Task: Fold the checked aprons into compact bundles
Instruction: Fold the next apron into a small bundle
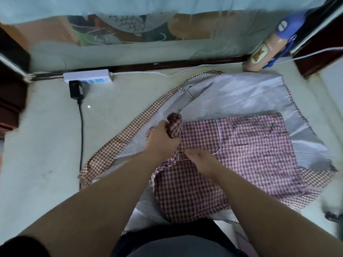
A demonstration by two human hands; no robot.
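Floor (46,145) tiles, pale and smooth, lie under everything here. At the far left, by the wall, sits a white power strip (87,76). A black plug (75,89) is stuck in it, and its black cord (81,130) runs down the floor toward the person.

Next comes a brown checked apron (118,134). It is spread flat on the floor with its pale grey inside facing up, and its checked edge curves along the left side.

The left hand (161,140) is curled tight around a rolled-up end (174,127) of the red checked apron (250,141) and holds that end up off the cloth. Just beside it, the right hand (202,160) has its fingers bent down and pinches the same apron near a thin white trim line.

The rest of the red checked apron lies flat on top of the brown one, reaching out to the right.

Far back on the right, a tan bottle (265,51) with a blue top leans by the wall, and a white cable (185,71) runs along the floor near it.
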